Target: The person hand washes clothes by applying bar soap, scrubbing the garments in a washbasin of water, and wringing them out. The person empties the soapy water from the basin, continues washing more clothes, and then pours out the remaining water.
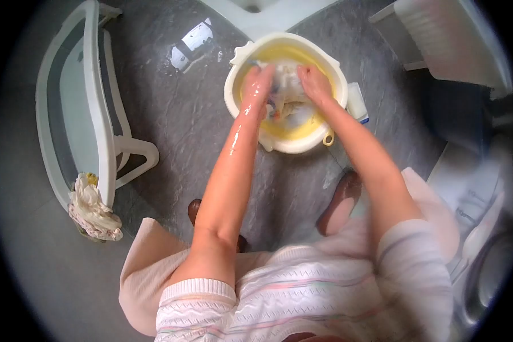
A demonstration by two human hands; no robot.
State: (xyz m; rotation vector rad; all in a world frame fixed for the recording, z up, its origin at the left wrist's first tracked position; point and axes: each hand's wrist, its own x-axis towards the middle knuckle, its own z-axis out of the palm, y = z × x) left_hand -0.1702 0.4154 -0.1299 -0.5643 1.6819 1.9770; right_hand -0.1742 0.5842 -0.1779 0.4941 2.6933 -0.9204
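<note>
A round white basin (232, 102) with a yellow inside stands on the floor in front of me. In it is a wet, whitish cloth (288, 85), blurred by motion, with some blue and orange patches near its left side. My left hand (259, 85), wet and shiny up the forearm, is closed on the cloth's left part. On the other side my right hand (314, 84) grips the cloth with its fingers curled. The fingertips of both hands are partly hidden in the cloth.
A large white-and-grey folding tub (102, 114) stands at left, with crumpled cloths (91, 211) over its near end. Beside the basin lies a white box-like item (356, 102). A white fixture (268, 17) is behind. The grey floor (182, 108) has a wet, shiny patch.
</note>
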